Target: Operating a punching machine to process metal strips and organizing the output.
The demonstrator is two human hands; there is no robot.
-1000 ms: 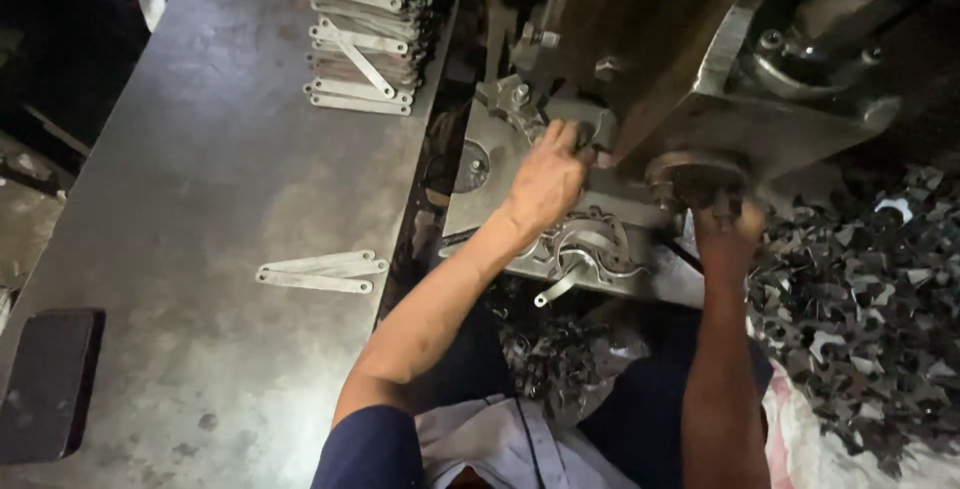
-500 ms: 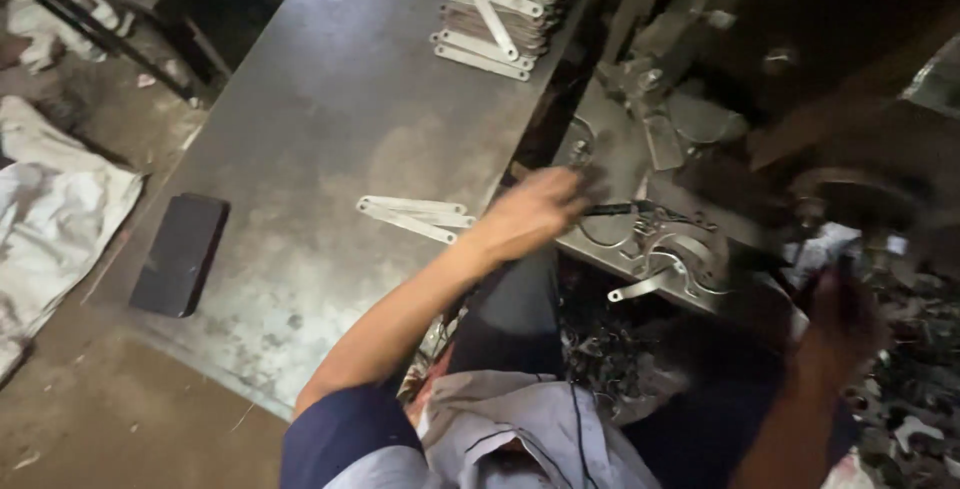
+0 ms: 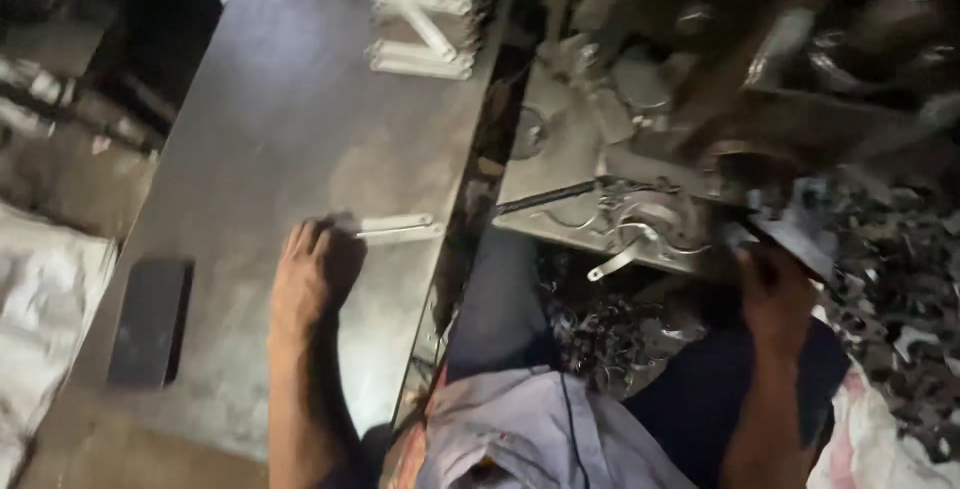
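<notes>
My left hand (image 3: 315, 274) rests on the grey metal table (image 3: 260, 139), its fingers touching the left end of a pair of flat pale metal strips (image 3: 398, 227). Whether the fingers grip a strip is unclear. My right hand (image 3: 775, 294) is at the right, closed on a flat grey metal piece (image 3: 795, 229) beside the dark press machine (image 3: 660, 149). A small bent lever (image 3: 620, 257) sticks out from the machine's base plate.
A stack of similar pale strips (image 3: 425, 19) lies at the table's far end. A dark flat rectangular object (image 3: 150, 321) lies near the table's left edge. Scrap metal cut-outs (image 3: 900, 299) pile up at the right. White cloth (image 3: 40, 299) lies on the floor at the left.
My left hand has left the machine and come down left onto the table at the loose strips. My right hand has drawn back from the machine holding a flat piece. The view has swung left.
</notes>
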